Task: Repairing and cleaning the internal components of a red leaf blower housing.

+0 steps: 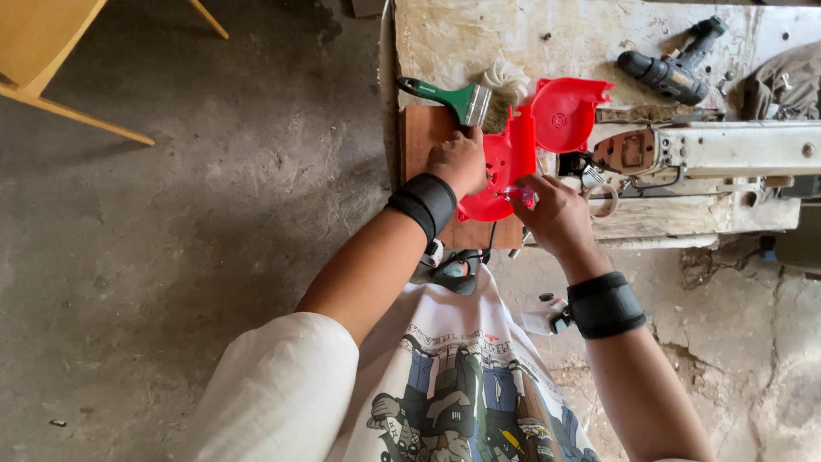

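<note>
Head view, looking straight down: red plastic housing [513,158] sitting on a brown wooden board [423,128] at the near edge of the bench [462,34]. Long axis running on a diagonal, from the rounded end near the body up and away to the open snout on the right. Left hand [457,161] curled over the housing's left edge, pinning it down, fingers closed against the plastic. Right hand [552,210] pinched shut around a small pinkish-clear tool [519,195], maybe a screwdriver handle, hard to tell, with its tip meeting the housing low on the near right side. So the key bit: housing lying just ahead of and between both hands, left one touching the upper left flank, right one coming in from the lower right, tool pointed left into the plastic. Both about equally close, really; the left is on it, the right reaches it only through the tool.

Green-handled paintbrush [457,97] lying just beyond the left hand, bristles touching or nearly touching the housing's top edge. Dark cordless drill [671,68] well apart on the far right of the bench. White metal arm of some machine [710,147] stretching off to the right, just beside the snout.
</note>
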